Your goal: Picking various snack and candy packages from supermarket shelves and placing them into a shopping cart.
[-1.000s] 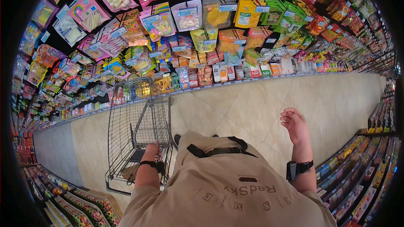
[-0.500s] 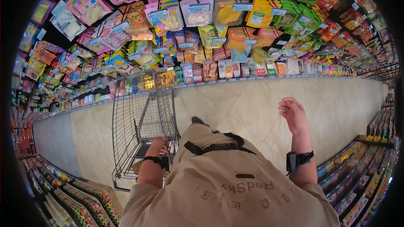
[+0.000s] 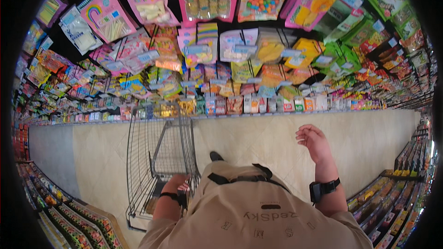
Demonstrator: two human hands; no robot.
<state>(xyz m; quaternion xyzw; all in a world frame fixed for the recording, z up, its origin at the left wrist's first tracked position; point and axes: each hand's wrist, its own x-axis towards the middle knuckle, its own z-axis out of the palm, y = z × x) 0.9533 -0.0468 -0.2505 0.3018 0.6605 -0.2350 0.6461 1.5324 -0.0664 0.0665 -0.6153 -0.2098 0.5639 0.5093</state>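
Note:
A grey wire shopping cart [image 3: 138, 157] stands on my left, its far end close to the lowest shelf. My left hand [image 3: 176, 183] is beside the cart's right-hand wire side, seen from above. Its fingers are loosely bent with the thumb apart, and I see nothing in them; whether it touches the cart I cannot tell. In front of my right side, my right hand [image 3: 313, 139] is raised over the floor, palm turned inward. Those fingers curve slightly, with gaps between them, and hold nothing. Each wrist wears a black strap with a small box.
Hanging racks of bagged sweets and dried fruit fill the far side, among them a pink pouch [image 3: 207, 0] and yellow pouches [image 3: 302, 53]. Small packets [image 3: 251, 104] line the bottom shelf. Lower shelves [image 3: 83, 223] stand behind me at left and right. Beige tile floor [image 3: 244, 138] lies between.
The view has tilted up, so the racks, cart and floor sit lower and more of the upper pouches shows. My right hand has shifted slightly left in the picture. Both hands remain free of goods.

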